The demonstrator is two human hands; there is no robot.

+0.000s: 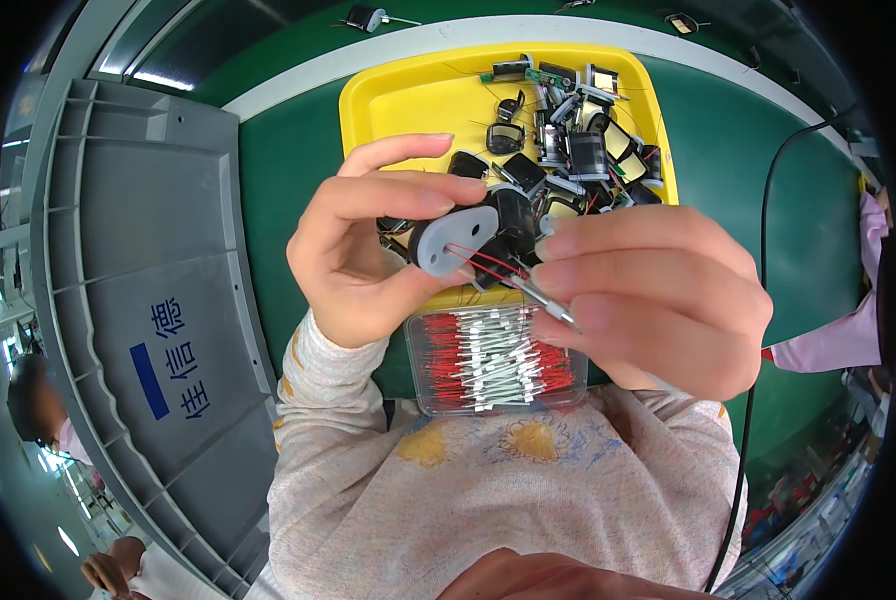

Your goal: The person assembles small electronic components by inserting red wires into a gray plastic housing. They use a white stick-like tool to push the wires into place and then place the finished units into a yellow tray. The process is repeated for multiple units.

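1. Both hands are raised close under my view; my left hand [353, 250] pinches a small grey-and-black plastic motor part [463, 238] trailing thin red wires [483, 260].
2. My right hand [658, 295], fingers curled, grips slim metal tweezers [546, 298] pointing left, tip at those wires.
3. Below sits a clear box of red-and-white leads [493, 362].

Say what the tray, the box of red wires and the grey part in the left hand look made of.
Tray: likely moulded plastic, glossy yellow with rounded rim.
Box: clear plastic; the red wires show through its wall.
Grey part in the left hand: probably matte plastic, smooth and even, no metallic shine.
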